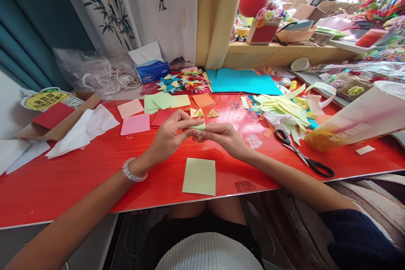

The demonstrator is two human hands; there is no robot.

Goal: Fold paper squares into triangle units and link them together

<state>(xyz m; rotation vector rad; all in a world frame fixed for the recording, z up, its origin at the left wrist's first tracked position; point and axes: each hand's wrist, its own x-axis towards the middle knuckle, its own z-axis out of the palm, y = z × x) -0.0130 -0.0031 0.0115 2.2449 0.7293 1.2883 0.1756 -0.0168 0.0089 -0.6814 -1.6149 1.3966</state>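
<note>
Between my two hands is a small piece of folded light green paper [200, 127], held above the red table. My left hand [172, 131], with a beaded bracelet [133, 170] at its wrist, pinches the paper from the left. From the right, my right hand [225, 136] grips its other side; some fingertips hide part of the folds. Just behind the hands lie folded yellow paper pieces [213, 113]. A flat pale green square sheet [199, 176] rests on the table in front of me, below the hands.
Pink [135, 124], green [163, 100] and orange paper squares [203, 100] lie behind my left hand. Black-handled scissors [303, 154] and a heap of paper strips [281, 109] are at right, beside a large white cup [357, 122]. An open cardboard box [90, 103] stands left.
</note>
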